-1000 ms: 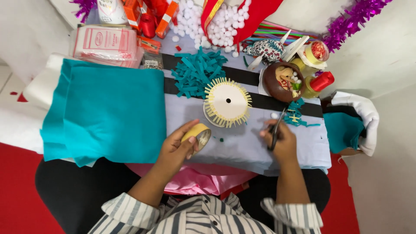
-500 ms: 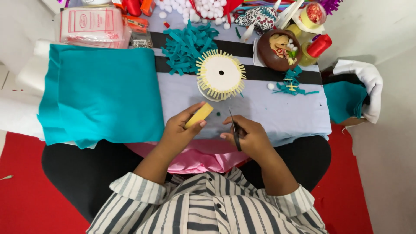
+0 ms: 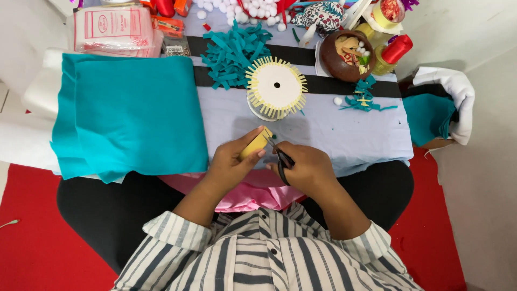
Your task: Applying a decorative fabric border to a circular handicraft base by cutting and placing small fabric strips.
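Seated person's left hand (image 3: 231,161) is pinching a yellow foam strip (image 3: 256,144) at 12 o'clock of the lap, while the right hand (image 3: 301,168), closed around black scissors (image 3: 280,157), is cutting; blades could nick nearby fingertips.

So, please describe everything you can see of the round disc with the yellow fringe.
The round disc is white, like card or foam, with a small dark hole in its middle. Short pale yellow strips stick out all around its rim like rays. It lies flat on the lilac cloth, partly over a black stripe, beside the teal felt scraps. No hand touches it.
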